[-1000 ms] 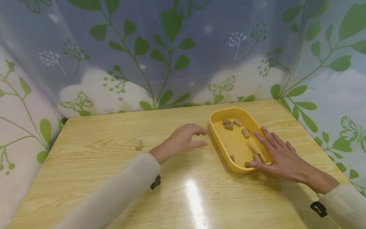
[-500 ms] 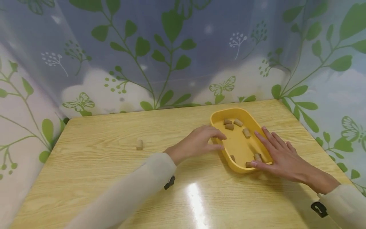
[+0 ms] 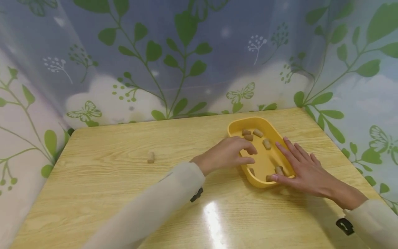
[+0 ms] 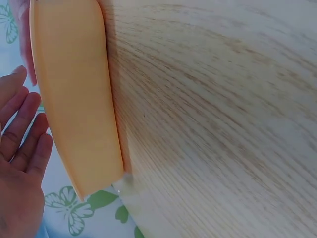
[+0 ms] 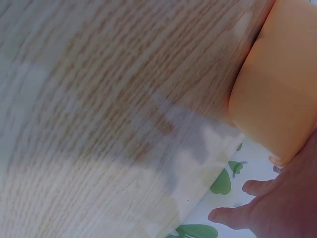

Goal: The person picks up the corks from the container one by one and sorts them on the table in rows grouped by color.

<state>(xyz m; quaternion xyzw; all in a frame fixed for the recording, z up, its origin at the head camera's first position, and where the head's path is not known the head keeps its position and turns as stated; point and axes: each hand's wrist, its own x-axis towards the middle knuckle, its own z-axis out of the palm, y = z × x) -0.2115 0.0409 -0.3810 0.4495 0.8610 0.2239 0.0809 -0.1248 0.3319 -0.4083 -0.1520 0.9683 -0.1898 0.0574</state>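
Observation:
A yellow tray (image 3: 234, 145) stands on the table's right side, with several small brown cork-like cylinders (image 3: 266, 144) inside. My left hand (image 3: 228, 154) reaches over its left rim, fingers loosely bent and thumb apart from them; nothing shows between them. From the left wrist view, the left hand (image 4: 22, 158) appears beside the tray's outer wall (image 4: 79, 99). My right hand (image 3: 308, 173) rests on the right rim near the front corner, fingers spread and straight, its thumb by a cylinder (image 3: 269, 178). The right wrist view shows this hand (image 5: 282, 203) against the tray wall (image 5: 277, 84).
One more brown cylinder (image 3: 150, 157) lies on the wooden table (image 3: 102, 180), left of the left hand. Curtains (image 3: 199, 79) printed with leaves and butterflies close off the back and both sides. A bright glare streak marks the front of the table.
My left hand has moved right, from beside the tray to over its left rim and inner area. The right hand, the tray and the cylinders have stayed where they were.

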